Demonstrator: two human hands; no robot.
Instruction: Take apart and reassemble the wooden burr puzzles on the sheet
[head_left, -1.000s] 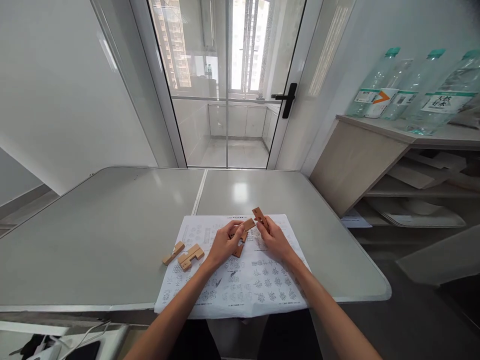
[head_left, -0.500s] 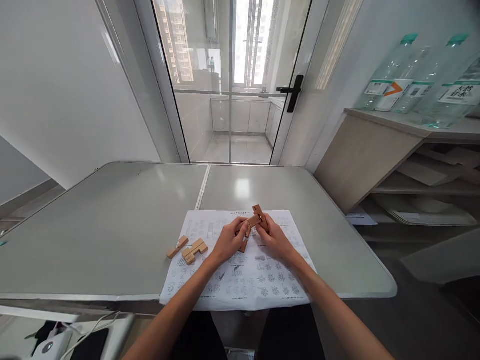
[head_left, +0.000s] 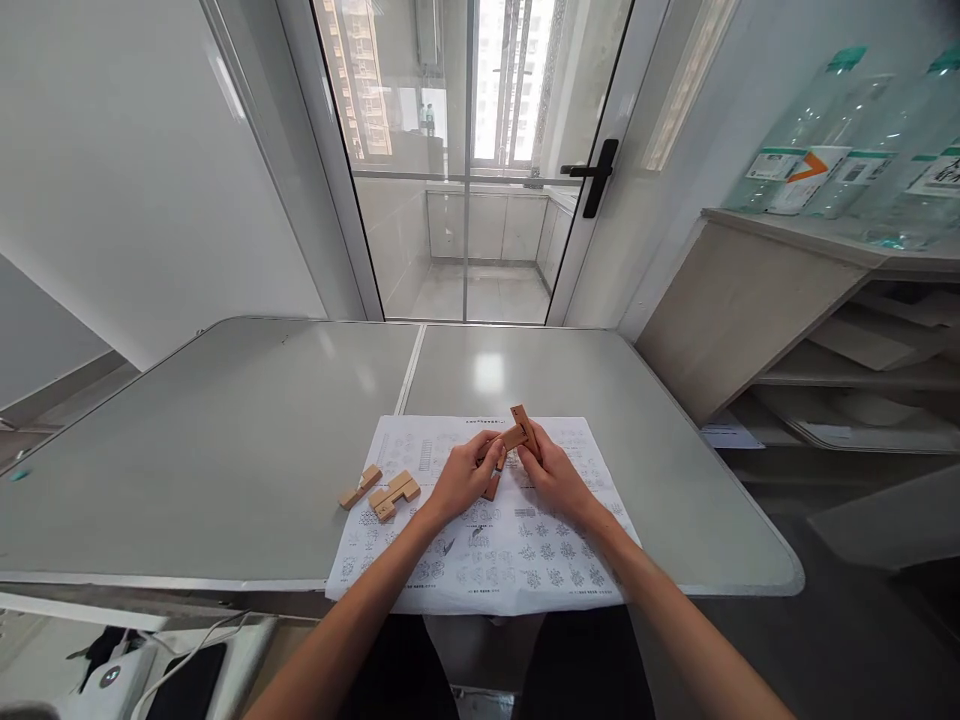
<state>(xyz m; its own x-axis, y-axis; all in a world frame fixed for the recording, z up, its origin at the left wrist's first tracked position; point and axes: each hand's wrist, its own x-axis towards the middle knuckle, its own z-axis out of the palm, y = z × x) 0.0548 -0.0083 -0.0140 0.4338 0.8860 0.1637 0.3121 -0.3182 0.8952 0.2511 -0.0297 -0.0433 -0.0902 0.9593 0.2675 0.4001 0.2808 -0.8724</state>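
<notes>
Over a printed instruction sheet, both hands work on notched wooden puzzle pieces. My left hand is closed on a wooden puzzle piece, its fingers partly hiding it. My right hand grips another wooden puzzle piece that stands up at a slant. The two pieces meet and cross between the fingertips. Below them a further wooden piece shows; whether it is held or lies on the sheet I cannot tell. Left of my left hand lie a pair of joined notched pieces and a single narrow piece.
The sheet lies on a grey table with a seam down its middle. Beyond is a glass door with a black handle. Plastic bottles stand on a shelf unit at the right. A white device with cables sits lower left.
The camera view has shifted slightly. Both hands keep their hold on the crossed wooden pieces, which look much the same. The loose pieces on the left stay in place on the sheet.
</notes>
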